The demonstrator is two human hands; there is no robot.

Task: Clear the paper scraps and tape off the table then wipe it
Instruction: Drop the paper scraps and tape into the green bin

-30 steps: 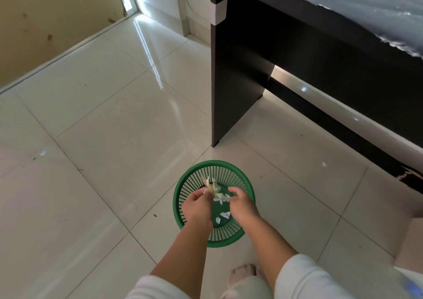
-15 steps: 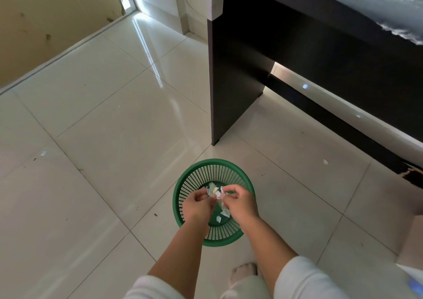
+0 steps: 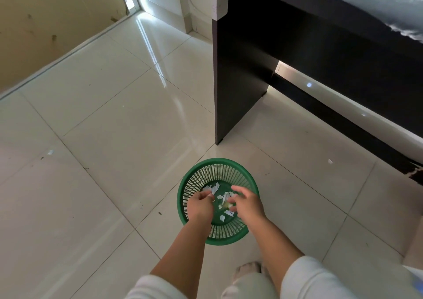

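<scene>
A green mesh basket (image 3: 217, 168) stands on the floor tiles below me. White paper scraps (image 3: 225, 199) and a yellowish wad of tape (image 3: 226, 205) lie inside it. My left hand (image 3: 201, 207) hovers over the basket's left side with loosely bent fingers and holds nothing. Over the right side is my right hand (image 3: 247, 206), its fingers spread and relaxed, also holding nothing. The dark table (image 3: 297, 30) rises at the upper right, and its top is mostly out of view.
One small white scrap (image 3: 329, 161) lies on the floor under the table, another (image 3: 50, 152) at the far left. The table's side panel (image 3: 231, 88) stands just beyond the basket. My foot (image 3: 248, 270) is near the bottom edge. A yellowish wall runs along the upper left.
Both hands held scraps and tape together over the basket; now they have moved apart with fingers loosened, and the scraps and tape lie in the basket.
</scene>
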